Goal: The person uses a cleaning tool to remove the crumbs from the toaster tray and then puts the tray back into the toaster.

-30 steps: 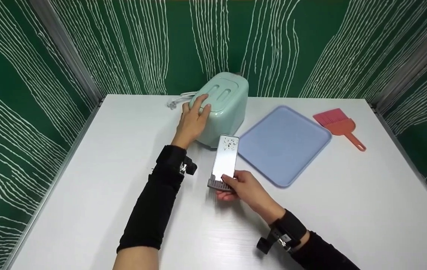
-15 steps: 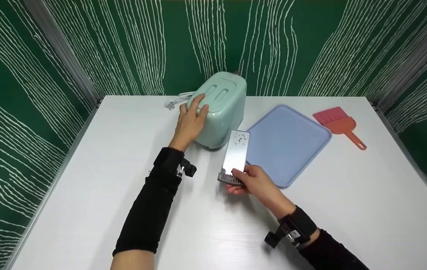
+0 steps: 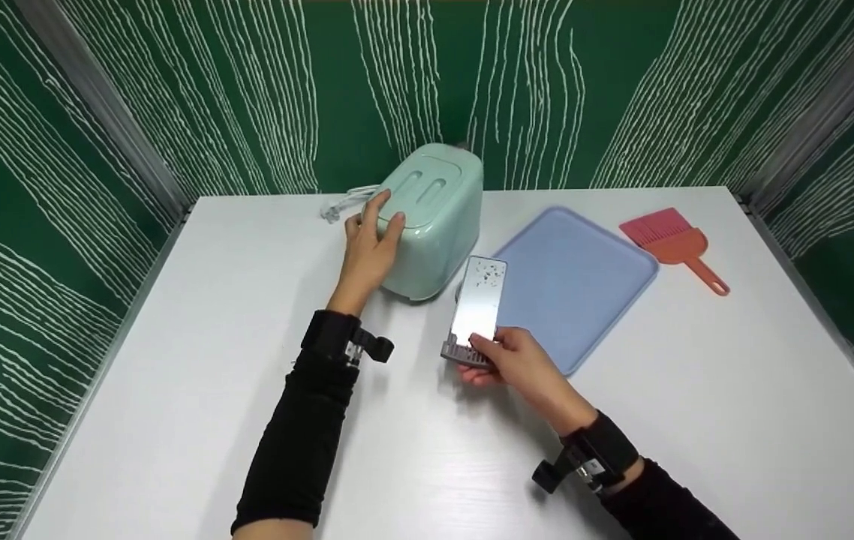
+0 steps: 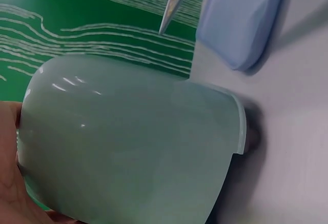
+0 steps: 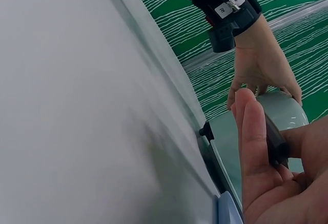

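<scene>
In the head view a mint-green toaster [image 3: 438,217] stands near the back of the table. My left hand [image 3: 368,259] grips its near top end, fingers and thumb spread around the upper edge; the left wrist view has the toaster's smooth end wall [image 4: 128,142] close up. My right hand [image 3: 521,364] pinches the slotted dark end of a slim metal crumb tray [image 3: 481,300], thumb on top and fingers underneath. Dark crumbs lie at the tray's far end. It is held in front of the toaster, overlapping the left edge of a blue tray [image 3: 573,285] in the head view.
To the right of the blue tray lies a small orange dustpan [image 3: 678,246] with a pink brush [image 3: 654,225] on it. A white power cord and plug [image 3: 331,212] rest behind the left hand. Green walls [image 3: 247,97] enclose the white table [image 3: 397,465].
My right hand has carried the crumb tray rightward, away from the toaster's front and over the blue tray's left edge. My left hand keeps its hold on the toaster.
</scene>
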The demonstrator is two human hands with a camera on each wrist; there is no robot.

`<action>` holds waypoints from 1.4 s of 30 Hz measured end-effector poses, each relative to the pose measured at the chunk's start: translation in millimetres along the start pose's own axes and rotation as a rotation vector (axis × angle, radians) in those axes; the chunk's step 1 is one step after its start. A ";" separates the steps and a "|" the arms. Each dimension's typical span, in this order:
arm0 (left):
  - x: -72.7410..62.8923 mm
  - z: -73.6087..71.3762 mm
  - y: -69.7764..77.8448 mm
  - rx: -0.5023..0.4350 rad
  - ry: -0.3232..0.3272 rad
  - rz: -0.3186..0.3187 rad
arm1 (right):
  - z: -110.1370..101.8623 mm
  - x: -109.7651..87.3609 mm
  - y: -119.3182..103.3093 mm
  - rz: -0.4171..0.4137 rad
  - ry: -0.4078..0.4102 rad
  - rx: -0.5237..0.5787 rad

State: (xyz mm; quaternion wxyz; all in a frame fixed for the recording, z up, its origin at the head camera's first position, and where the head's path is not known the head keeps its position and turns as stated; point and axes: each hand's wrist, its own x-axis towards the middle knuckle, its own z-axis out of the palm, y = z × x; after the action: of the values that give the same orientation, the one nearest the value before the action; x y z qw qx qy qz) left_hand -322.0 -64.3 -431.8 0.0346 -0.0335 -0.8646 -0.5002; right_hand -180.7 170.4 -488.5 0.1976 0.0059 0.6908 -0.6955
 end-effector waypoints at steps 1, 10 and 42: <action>-0.7 0.9 -0.2 -0.001 0.008 0.005 | -0.6 0.6 0.6 -0.004 0.004 -0.002; -7.8 6.9 -0.6 -0.001 0.089 0.044 | -9.3 4.0 2.7 -0.028 0.025 -0.021; -59.2 46.0 20.2 -0.251 0.185 0.344 | -29.0 1.8 -18.3 -0.077 0.134 0.017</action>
State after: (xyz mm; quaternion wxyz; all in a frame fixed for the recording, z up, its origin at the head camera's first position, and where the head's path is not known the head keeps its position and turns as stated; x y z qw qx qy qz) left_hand -262.4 -15.7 -442.8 0.1942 -0.1383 -0.7704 -0.5914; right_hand -195.2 197.2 -472.7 0.1240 0.0273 0.6962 -0.7065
